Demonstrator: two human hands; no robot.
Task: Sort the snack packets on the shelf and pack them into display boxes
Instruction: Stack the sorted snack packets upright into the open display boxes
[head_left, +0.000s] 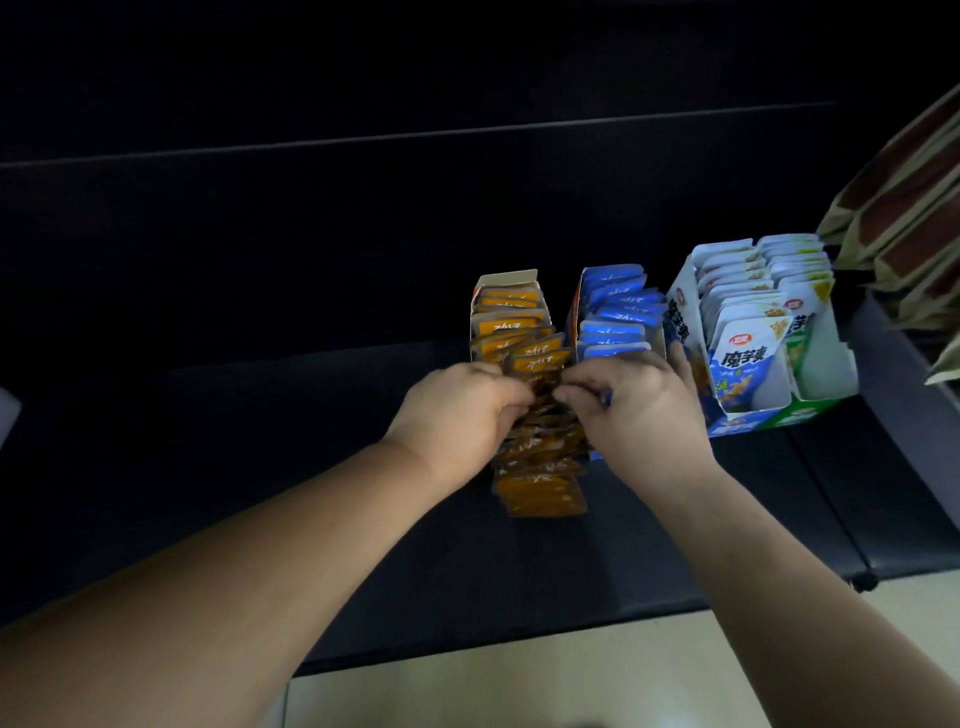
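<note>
The orange packets (540, 488) are seen to be of thin plastic film, glossy and creased. The same shiny film is shown by the blue packets (618, 312) and the white packets (748, 343). The orange box (506, 278) and the big box (826, 374) are made of thin card, printed and glossy outside, matt and pale inside. The shelf (363, 519) is finished dark and smooth, with a dull sheen. The floor (571, 686) is pale and smooth. The brown bags (904, 208) look like matt paper.
</note>
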